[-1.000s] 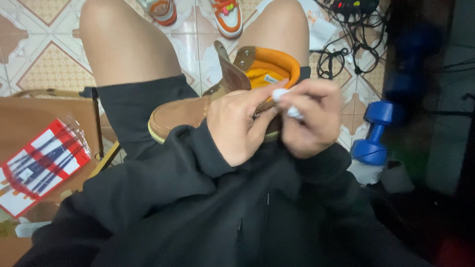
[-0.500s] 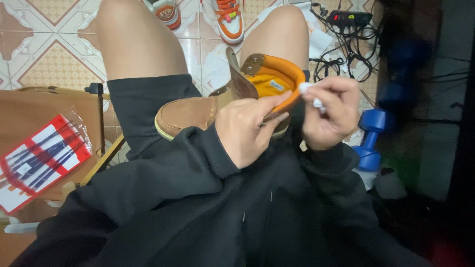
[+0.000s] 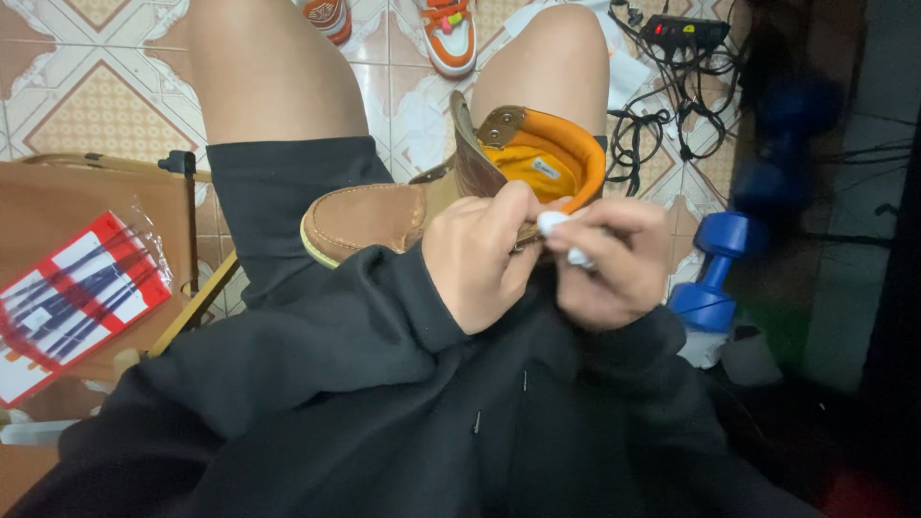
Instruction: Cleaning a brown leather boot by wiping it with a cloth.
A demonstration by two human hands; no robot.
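Home interior, lived-in room. Patterned beige-and-white ceramic floor tiles (image 3: 86, 105); orange-and-white sneakers (image 3: 449, 34) left on floor; black power strip with tangled cables (image 3: 683, 34); blue rubber-coated dumbbell (image 3: 712, 273); low brown wooden table (image 3: 58, 206) alongside.

Even overhead light on the lap, murky blurred right edge (dumbbell (image 3: 712, 275) soft).

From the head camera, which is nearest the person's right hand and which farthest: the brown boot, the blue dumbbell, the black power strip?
1. Brown boot: on the lap, touching the right hand.
2. Blue dumbbell: floor, just right.
3. Black power strip: floor, top of view.
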